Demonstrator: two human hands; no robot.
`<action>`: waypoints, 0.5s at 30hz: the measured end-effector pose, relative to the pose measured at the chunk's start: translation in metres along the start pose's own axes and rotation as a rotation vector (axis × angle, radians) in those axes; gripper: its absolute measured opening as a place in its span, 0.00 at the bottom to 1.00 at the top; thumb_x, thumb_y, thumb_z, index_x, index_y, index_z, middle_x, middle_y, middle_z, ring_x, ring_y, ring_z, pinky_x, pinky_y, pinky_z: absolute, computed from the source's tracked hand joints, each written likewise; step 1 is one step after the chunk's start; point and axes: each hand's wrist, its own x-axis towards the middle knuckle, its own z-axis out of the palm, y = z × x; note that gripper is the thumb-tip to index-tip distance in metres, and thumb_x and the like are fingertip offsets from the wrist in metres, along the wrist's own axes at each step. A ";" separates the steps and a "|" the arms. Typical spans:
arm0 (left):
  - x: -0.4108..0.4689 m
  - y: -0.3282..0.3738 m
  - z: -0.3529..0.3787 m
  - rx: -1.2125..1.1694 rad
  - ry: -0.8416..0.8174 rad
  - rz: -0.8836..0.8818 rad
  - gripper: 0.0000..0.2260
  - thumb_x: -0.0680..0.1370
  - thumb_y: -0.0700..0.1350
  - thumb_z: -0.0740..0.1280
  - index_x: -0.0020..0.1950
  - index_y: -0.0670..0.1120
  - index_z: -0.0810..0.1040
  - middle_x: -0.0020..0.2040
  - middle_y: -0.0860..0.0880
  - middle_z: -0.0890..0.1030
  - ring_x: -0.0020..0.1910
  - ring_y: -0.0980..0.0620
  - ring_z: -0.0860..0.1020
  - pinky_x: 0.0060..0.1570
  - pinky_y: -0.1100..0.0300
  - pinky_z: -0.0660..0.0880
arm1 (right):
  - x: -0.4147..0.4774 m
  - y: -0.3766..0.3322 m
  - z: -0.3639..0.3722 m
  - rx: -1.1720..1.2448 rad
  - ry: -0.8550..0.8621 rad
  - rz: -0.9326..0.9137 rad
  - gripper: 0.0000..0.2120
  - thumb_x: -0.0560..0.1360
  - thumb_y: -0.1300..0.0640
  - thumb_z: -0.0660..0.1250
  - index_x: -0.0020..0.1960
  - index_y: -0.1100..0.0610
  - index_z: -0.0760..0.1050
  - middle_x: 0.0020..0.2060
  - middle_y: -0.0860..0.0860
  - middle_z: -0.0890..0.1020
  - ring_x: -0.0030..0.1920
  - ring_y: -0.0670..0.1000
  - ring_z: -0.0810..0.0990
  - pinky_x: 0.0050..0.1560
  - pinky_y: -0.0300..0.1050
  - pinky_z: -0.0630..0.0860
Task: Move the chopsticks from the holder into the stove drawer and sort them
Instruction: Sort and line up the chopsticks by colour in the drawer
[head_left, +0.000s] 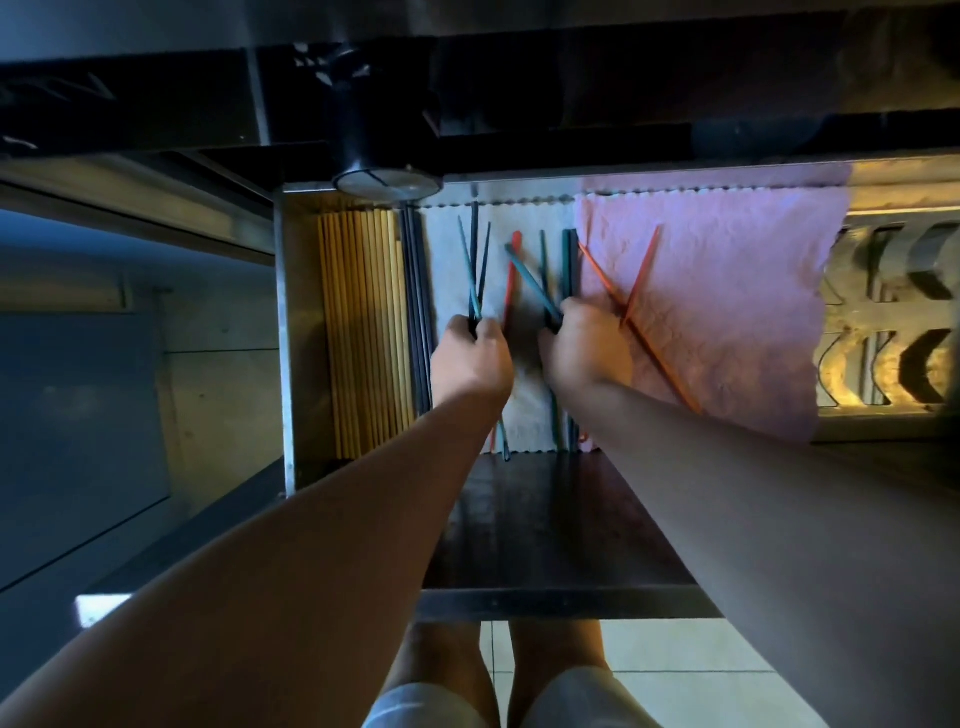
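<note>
My left hand (470, 358) is closing around the near ends of a few thin dark and teal chopsticks (475, 270), which are fanning out away from me over the pale scalloped liner cloth (447, 249). My right hand (587, 353) is gripping a teal chopstick (530, 278) that is slanting up and to the left; its fingers are curled tight, and more teal sticks are running under the palm. Below my forearms, my bare knees (441, 660) are showing over the pale tiled floor (675, 654), and the dark front panel of the open metal stove drawer (545, 519) is sitting just beyond them.

Inside the drawer, a red chopstick (511, 280) is lying between my two hands on the pale cloth. Just right of my right hand, two orange-red chopsticks (641, 270) are crossing each other on the pink crinkled cloth (727, 291). Against the drawer's left wall, a neat row of pale bamboo chopsticks (361, 322) is lying side by side, with a few straight black chopsticks (418, 312) lined up beside them. Two more dark teal sticks (569, 260) are lying parallel at the edge of the pink cloth.

Farther off, a dark cylindrical holder with a round grey base (384, 182) is hanging over the drawer's back edge. I cannot tell whether anything is inside it.
</note>
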 end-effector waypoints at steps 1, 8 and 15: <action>-0.001 0.000 0.000 -0.001 -0.003 0.006 0.11 0.80 0.45 0.56 0.52 0.41 0.74 0.45 0.43 0.77 0.44 0.43 0.74 0.41 0.56 0.67 | 0.001 -0.003 -0.002 0.032 0.005 0.022 0.09 0.74 0.55 0.66 0.52 0.58 0.77 0.52 0.58 0.80 0.54 0.61 0.79 0.51 0.51 0.76; -0.011 0.001 0.013 -0.051 -0.031 0.025 0.05 0.79 0.43 0.58 0.45 0.43 0.70 0.35 0.49 0.71 0.36 0.47 0.71 0.35 0.57 0.64 | -0.005 -0.004 -0.025 0.203 0.053 0.098 0.15 0.78 0.56 0.55 0.61 0.61 0.70 0.57 0.61 0.78 0.55 0.62 0.77 0.50 0.50 0.73; -0.012 0.006 0.043 -0.014 -0.081 -0.020 0.05 0.75 0.45 0.67 0.45 0.45 0.80 0.41 0.44 0.82 0.45 0.42 0.82 0.38 0.60 0.73 | -0.012 0.026 -0.040 0.359 0.179 0.079 0.11 0.82 0.55 0.54 0.56 0.62 0.70 0.32 0.51 0.71 0.37 0.58 0.71 0.33 0.42 0.55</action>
